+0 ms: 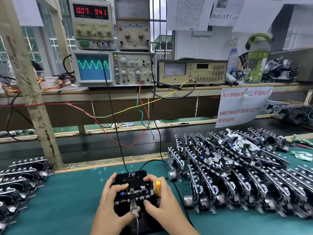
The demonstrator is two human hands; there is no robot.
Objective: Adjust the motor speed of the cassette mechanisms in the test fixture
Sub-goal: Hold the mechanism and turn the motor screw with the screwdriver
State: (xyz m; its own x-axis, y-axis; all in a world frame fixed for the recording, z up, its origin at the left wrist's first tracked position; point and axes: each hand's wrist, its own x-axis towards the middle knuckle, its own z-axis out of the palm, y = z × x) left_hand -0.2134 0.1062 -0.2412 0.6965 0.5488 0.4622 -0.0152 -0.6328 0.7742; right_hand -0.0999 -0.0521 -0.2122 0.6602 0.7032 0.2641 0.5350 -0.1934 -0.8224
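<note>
A black cassette mechanism [131, 182] with "TE" chalked on its top sits in the test fixture [128, 209] at the near middle of the green mat. My left hand [111, 200] grips its left side, thumb on top. A metal clip [133, 206] with a wire hangs at the mechanism's front edge, by my left fingertips. My right hand [162, 199] rests on the mechanism's right side and holds a small yellow-handled screwdriver [158, 188] upright against it. The oscilloscope [94, 67] on the shelf shows a green sine wave. The power supply [91, 12] reads 0.07 and 9.41.
Several cassette mechanisms [237, 167] lie in rows to the right, more mechanisms [20, 180] are stacked at the left. Black, red, green and yellow wires [118, 129] hang from the shelf instruments to the fixture. A wooden post [33, 99] stands at left. A paper notice [242, 107] hangs at right.
</note>
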